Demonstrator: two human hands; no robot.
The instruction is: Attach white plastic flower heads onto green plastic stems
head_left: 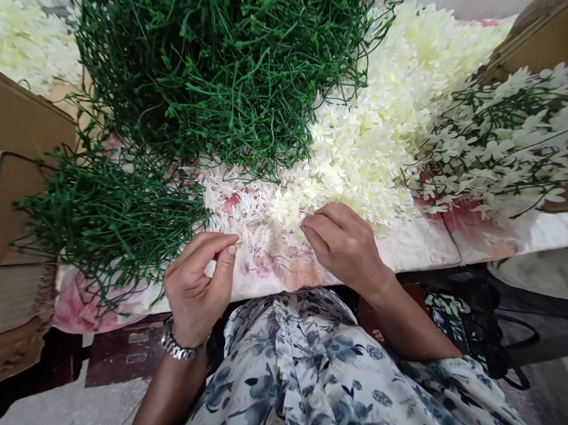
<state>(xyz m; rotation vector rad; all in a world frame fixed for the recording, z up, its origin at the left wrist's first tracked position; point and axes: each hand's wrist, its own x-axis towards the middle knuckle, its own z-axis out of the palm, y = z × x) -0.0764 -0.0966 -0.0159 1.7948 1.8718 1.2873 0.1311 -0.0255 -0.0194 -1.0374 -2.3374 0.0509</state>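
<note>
Cloth-covered bench [435, 239], flower-printed. On my feed, left grip [197, 283] and right grip [346, 244] each pinched together; I can't tell what, if anything, sits between the fingertips. Loose white stalks [238, 205] just beyond, between both. White blossoms [361, 151] heaped beyond right grip, white-flowered sprays [504, 147] farther right. Green stems [112, 205] beside left grip; larger green pile [229, 69] beyond.

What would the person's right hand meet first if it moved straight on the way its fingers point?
Probably the near left edge of the pile of white flowers, just beyond the right hand, though height above the table is unclear.
</note>
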